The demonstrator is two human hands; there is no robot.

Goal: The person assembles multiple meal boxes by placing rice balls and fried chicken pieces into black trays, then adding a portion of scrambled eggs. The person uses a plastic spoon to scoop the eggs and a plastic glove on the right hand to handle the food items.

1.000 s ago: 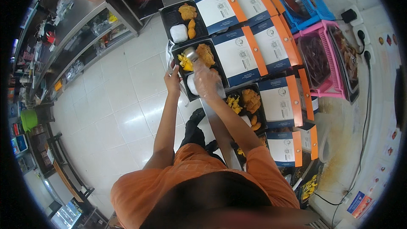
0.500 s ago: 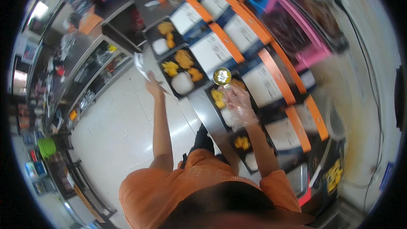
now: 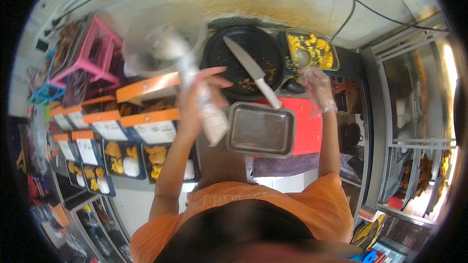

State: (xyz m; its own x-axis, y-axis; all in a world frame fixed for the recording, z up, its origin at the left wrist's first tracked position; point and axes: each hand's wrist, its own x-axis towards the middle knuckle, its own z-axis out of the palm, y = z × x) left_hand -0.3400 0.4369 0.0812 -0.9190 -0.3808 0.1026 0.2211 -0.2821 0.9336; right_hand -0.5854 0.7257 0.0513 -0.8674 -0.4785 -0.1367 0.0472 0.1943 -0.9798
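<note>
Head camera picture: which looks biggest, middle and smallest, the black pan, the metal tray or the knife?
1. Black pan and metal tray: about alike; the tray lies nearer the camera, so no ranking.
2. Knife: clearly smallest.

Knife (image 3: 253, 70) across the round pan (image 3: 229, 53), food container (image 3: 312, 51) to its right, metal tray (image 3: 261, 129) before it, meal boxes (image 3: 122, 158) left.

Orange shirt (image 3: 273, 204), black round pan (image 3: 243, 53), silver steel tray (image 3: 261, 129) on red board (image 3: 304, 131), yellow food (image 3: 312, 48), pink crate (image 3: 85, 53), orange-edged white lids (image 3: 151, 126).
</note>
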